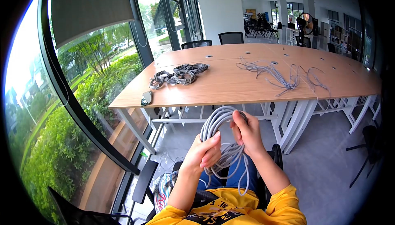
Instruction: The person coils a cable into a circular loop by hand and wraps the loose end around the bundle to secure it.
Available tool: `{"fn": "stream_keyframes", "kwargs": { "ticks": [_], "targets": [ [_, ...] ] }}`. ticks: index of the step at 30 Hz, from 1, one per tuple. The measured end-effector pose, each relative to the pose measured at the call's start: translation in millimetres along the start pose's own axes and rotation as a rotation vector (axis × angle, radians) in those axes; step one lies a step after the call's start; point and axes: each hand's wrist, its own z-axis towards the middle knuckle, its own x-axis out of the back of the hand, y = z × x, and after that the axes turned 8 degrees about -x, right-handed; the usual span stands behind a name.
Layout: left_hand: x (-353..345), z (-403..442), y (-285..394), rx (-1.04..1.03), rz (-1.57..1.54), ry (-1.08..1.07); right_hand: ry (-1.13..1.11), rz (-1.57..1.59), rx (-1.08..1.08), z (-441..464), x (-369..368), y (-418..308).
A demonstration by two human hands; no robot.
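A coiled grey cable (218, 118) is held up above the lap, between both hands. My left hand (205, 153) is wrapped round the left side of the coil. My right hand (247, 131) grips the coil's upper right side, thumb and fingers pressed together. Below the hands, more loops of the cable hang over the blue trousers, one long loop lowest at the right. On the table (197, 95), several dark grey cable coils (181, 76) lie at the left, and looser grey cable (288, 81) spreads out at the right.
A phone (146, 98) lies at the table's near left edge. White table legs (288, 126) stand under it. A plastic bag (164, 186) is beside the chair's left armrest (145, 180). Windows line the left side. Black chairs (231, 38) and a fan (305, 23) stand beyond the table.
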Motion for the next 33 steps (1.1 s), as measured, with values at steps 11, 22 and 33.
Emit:
{"fn": "stream_keyframes", "kwargs": {
  "ticks": [11, 22, 33],
  "targets": [
    [18, -2, 18, -0.182, -0.600, -0.120, -0.196, -0.236, 0.183, 0, 6, 37],
    [24, -9, 45, -0.485, -0.798, -0.234, -0.437, 0.033, -0.040, 10, 20, 37],
    [55, -11, 61, -0.773, -0.473, 0.062, -0.676, 0.094, -0.132, -24, 14, 9]
  ]
}}
